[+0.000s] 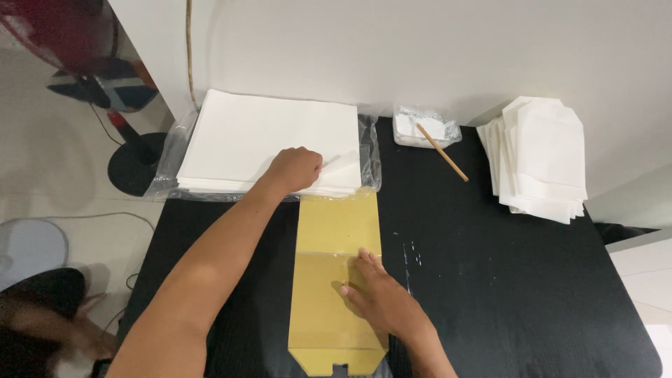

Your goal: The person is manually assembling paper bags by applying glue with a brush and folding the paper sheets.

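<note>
My left hand point(294, 169) rests on a thick stack of white paper sheets point(245, 136) lying on clear plastic wrap at the back left of the black table point(490, 280). Its fingers are curled, pinching at the top sheet near the stack's front edge. My right hand point(378, 294) lies flat with fingers spread on a yellow cardboard template point(325, 231), which sits in the table's middle, just in front of the stack.
A pile of folded white paper bags point(542, 157) sits at the back right. A small clear tub of white paste point(423, 126) with a wooden stick point(442, 152) stands behind the middle. A fan base point(136, 164) stands on the floor at left.
</note>
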